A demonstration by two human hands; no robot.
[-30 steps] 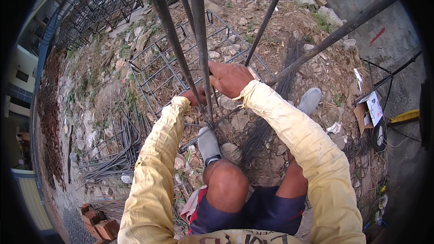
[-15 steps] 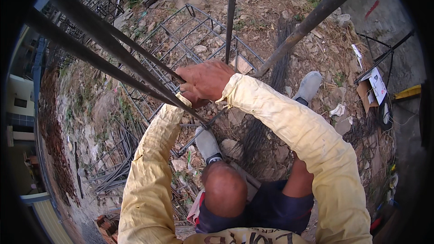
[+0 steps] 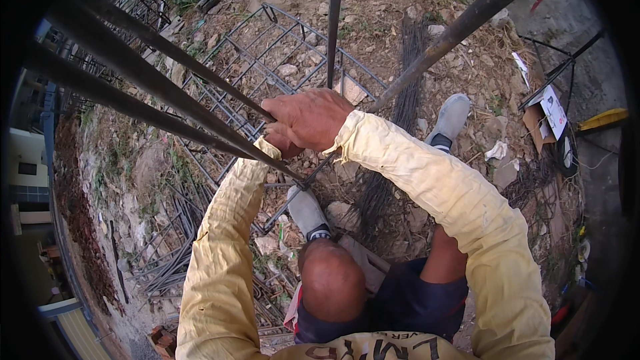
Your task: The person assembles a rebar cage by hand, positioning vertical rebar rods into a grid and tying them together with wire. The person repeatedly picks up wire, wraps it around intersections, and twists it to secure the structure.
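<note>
My right hand [image 3: 315,117] is closed, its knuckles up, beside the lower end of a dark steel bar [image 3: 193,70]. My left hand [image 3: 285,143] lies under and against it, mostly hidden by it, with the visible part curled. Whatever the fingers grip is out of sight. A longer steel bar [image 3: 180,99] slants down past my left wrist to a corner of the frame near my shoe. Another bar [image 3: 335,27] rises just beyond my hands, and a thick bar [image 3: 460,33] slopes off to the upper right. Beyond lies a cage of tied rebar [image 3: 293,47].
Bundles of thin dark wire or rods [image 3: 407,73] lie on rocky soil. Loose steel pieces [image 3: 170,260] are heaped at the left. My grey shoes [image 3: 453,117] stand among stones. A cardboard box [image 3: 541,123] and a yellow object [image 3: 602,120] are at the right.
The view has shifted slightly, and the bars at the upper left appear a little further left. My hands stay together at the same spot, with only a slight turn of the right wrist.
</note>
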